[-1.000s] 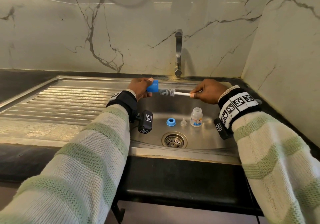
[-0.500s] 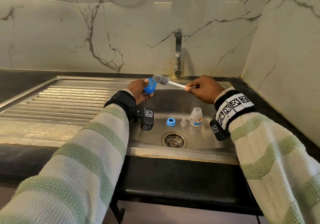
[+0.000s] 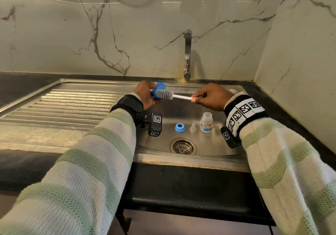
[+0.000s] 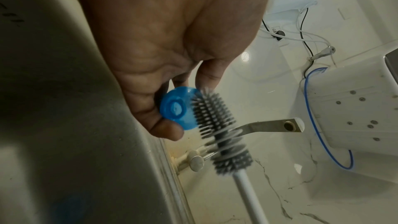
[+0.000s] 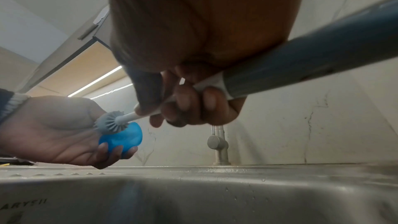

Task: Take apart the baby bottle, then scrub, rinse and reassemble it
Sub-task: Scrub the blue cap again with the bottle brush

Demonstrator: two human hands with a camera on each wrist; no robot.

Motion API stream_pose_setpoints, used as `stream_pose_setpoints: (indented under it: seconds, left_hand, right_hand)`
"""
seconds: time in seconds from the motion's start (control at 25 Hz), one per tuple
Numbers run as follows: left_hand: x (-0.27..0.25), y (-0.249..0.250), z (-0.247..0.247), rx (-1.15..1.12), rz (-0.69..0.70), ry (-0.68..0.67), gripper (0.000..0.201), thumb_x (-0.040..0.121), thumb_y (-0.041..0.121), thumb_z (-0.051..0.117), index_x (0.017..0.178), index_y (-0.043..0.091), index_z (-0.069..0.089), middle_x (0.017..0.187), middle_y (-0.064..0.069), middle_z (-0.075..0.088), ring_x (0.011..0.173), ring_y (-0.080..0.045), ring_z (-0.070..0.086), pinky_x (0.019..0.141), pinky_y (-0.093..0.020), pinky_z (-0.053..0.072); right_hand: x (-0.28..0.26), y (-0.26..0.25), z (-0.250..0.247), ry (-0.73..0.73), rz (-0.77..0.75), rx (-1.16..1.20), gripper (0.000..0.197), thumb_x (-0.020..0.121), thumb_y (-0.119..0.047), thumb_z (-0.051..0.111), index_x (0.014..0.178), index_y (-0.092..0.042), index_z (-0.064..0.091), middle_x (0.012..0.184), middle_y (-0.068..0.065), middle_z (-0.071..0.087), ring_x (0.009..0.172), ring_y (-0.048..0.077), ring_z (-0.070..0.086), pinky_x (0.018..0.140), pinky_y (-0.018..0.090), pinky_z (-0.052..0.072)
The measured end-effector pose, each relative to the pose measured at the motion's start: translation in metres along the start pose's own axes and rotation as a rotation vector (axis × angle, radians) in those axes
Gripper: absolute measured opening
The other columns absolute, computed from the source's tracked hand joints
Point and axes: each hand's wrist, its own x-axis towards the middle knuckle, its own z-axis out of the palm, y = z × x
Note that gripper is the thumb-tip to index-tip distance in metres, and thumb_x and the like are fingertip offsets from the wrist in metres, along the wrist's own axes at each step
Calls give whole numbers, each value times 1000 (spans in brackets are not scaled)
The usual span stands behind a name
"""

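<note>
Left hand [image 3: 145, 96] raised over the back left of the sink [image 3: 209, 154], fingers and thumb curled round the blue cap [image 3: 158, 89] — clamped on its rim, dome side seen in the left wrist view. Right hand [image 3: 211, 98] level with it, fingers closed tight on the handle of the bottle brush [image 3: 166, 94]; white shaft runs left from the fist, blue grip sticks out behind the palm in the right wrist view. Grey bristle head laid against the cap's outer face, touching; bristles blurred in left wrist view.

On sink floor, behind the drain [image 3: 183, 146], three parts in a row, apart from each other: blue collar ring [image 3: 179, 127] at left, clear teat [image 3: 193, 127] in the middle, upright, bottle body [image 3: 206, 122] at right, upright, mouth uncovered, printed label facing fwd. Bottle thus fully apart.

Tap [image 3: 187, 54] at back wall, centred betw. the hands. Ribbed drainboard [image 3: 63, 107] to left of basin. Striped knit sleeves on both arms, wrist cams strapped on.
</note>
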Motion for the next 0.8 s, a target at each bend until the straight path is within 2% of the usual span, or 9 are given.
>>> stream_pose_setpoints:
  seconds: [0.12,0.24,0.32,0.4,0.48,0.56,0.64,0.76,0.8]
  left_hand:
    - [-1,1,1,-10,-2,-3,41,100,19,37,137,2,40,120,-24,52,79,-28,57,58,-32,51]
    - [-2,-1,-2,-33,-5,-13,42,99,19,36,138,2,42,123,-24,54,81,-27,57,57,-29,53]
    - [-2,-2,-2,-30,-11,-18,44,98,19,37,138,2,40,123,-24,54,84,-27,57,59,-30,54]
    - [-1,-2,0,-48,-13,-18,44,99,20,37,139,2,39,121,-22,54,84,-27,58,61,-32,53]
    - [-1,-1,3,-90,-2,-10,43,100,19,35,140,2,38,120,-20,53,86,-26,58,65,-34,52]
    - [0,0,0,-78,-1,-25,44,101,21,33,139,1,39,116,-20,54,81,-25,57,60,-31,51]
    - [0,2,0,-58,-11,-49,44,101,23,31,137,1,42,109,-20,56,76,-23,56,55,-27,50]
    - [1,2,2,-102,0,-40,41,101,22,32,136,4,41,107,-17,56,78,-24,57,60,-30,48]
    - [3,2,1,-99,-3,-43,40,101,23,31,135,4,42,104,-17,57,76,-23,56,60,-29,46]
  right_hand:
    - [0,2,-3,106,16,-11,26,93,-29,64,114,-15,73,93,1,72,76,11,59,72,25,44]
    - [-1,3,-4,14,51,33,26,92,-28,66,114,-16,73,84,0,71,70,14,58,66,26,50]
    - [-2,4,-4,32,49,31,26,92,-28,66,114,-17,73,81,-6,68,70,10,57,69,27,49]
    - [-3,3,-4,25,51,43,24,92,-28,67,112,-17,74,78,-5,68,68,11,56,66,26,49]
    - [-2,-1,-1,-39,41,46,23,91,-28,68,111,-18,74,84,0,73,69,11,57,64,25,50]
    - [-1,-2,0,31,17,16,26,92,-29,66,114,-17,73,91,-3,72,74,10,58,69,26,48]
    - [-1,-1,-2,97,24,23,27,93,-30,64,115,-17,72,92,-1,71,75,12,59,70,27,47]
    - [-2,-1,-1,-34,46,63,24,91,-28,68,111,-19,74,88,-1,73,73,13,60,64,22,49]
    - [-2,-1,1,-26,37,52,24,91,-28,68,111,-19,74,90,-3,73,75,11,60,66,21,48]
